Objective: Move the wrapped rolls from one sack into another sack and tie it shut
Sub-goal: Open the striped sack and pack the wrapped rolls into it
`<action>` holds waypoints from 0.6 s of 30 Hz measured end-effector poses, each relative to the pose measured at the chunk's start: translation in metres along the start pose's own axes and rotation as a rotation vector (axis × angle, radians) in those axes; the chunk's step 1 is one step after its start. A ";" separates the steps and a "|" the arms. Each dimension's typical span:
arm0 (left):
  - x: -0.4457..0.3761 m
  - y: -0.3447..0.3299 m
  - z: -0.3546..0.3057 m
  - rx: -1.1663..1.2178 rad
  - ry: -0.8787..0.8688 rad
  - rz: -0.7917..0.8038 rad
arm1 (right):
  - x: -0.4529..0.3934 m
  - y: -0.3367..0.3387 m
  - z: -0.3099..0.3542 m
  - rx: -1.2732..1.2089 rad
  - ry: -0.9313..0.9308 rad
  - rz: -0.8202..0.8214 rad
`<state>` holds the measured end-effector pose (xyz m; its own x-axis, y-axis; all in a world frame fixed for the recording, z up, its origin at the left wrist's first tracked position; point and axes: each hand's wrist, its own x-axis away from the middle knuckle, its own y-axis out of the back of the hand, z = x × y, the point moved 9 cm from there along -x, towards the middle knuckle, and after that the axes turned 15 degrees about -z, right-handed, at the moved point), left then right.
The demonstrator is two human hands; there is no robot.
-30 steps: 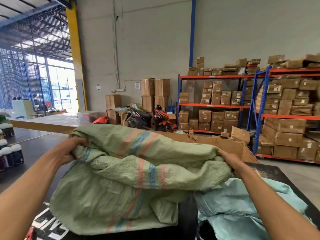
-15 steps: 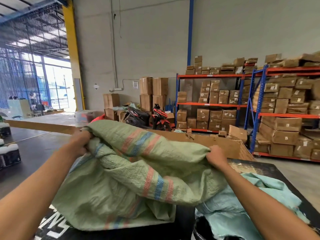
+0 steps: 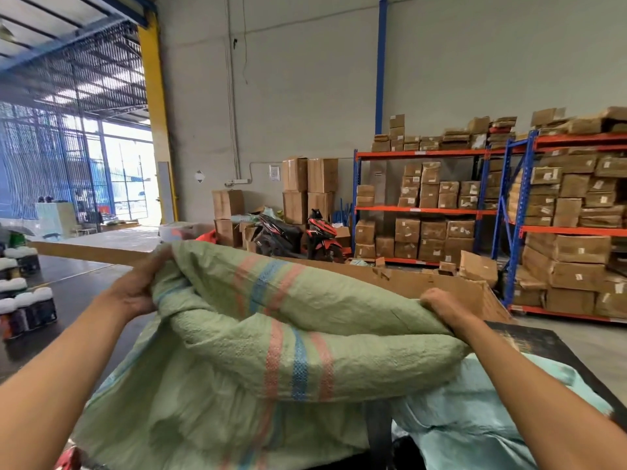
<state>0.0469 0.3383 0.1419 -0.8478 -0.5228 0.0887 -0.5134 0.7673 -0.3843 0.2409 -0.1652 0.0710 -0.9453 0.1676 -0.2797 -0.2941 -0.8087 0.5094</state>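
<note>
A green woven sack with pink and blue stripes hangs in front of me, its mouth rolled down into a thick cuff. My left hand grips the cuff at its left end. My right hand grips the cuff at its right end. A pale turquoise sack lies low on the right, partly under my right forearm. No wrapped rolls are visible; the inside of both sacks is hidden.
A long cardboard wall runs behind the sacks. Dark bottles with white caps stand on the floor at left. A parked motorbike and stacked boxes sit by the far wall, with loaded shelving on the right.
Both hands have kept hold of the green sack's rim and lifted it a little; the rolled cuff at the mouth looks thicker and the mouth is spread wider between the hands.
</note>
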 end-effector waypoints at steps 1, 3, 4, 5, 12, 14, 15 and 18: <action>-0.007 0.001 -0.001 -0.011 -0.011 -0.041 | 0.015 -0.006 0.018 -0.010 0.097 0.103; -0.013 0.004 -0.005 -0.114 -0.051 -0.136 | 0.034 -0.013 0.035 -0.020 0.245 0.249; -0.018 0.007 -0.007 -0.171 -0.087 -0.184 | 0.038 -0.015 0.039 0.015 0.339 0.260; -0.021 0.011 -0.011 -0.220 -0.138 -0.243 | 0.039 -0.016 0.039 0.091 0.419 0.248; -0.019 -0.005 -0.048 -0.817 -0.648 -0.637 | 0.019 -0.005 0.044 0.301 0.499 -0.158; -0.001 -0.019 -0.061 -0.905 -0.762 -0.751 | 0.017 0.013 0.051 0.244 0.383 -0.374; 0.006 -0.025 -0.068 -0.911 -0.822 -0.789 | 0.016 0.019 0.054 0.195 0.329 -0.435; 0.006 -0.035 -0.075 -0.853 -0.832 -0.779 | 0.005 0.019 0.037 -0.073 -0.016 -0.401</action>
<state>0.0500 0.3362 0.2251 -0.1456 -0.7415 -0.6549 -0.9797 0.0160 0.1997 0.2253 -0.1594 0.1094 -0.7600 0.4862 -0.4314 -0.6298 -0.7149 0.3037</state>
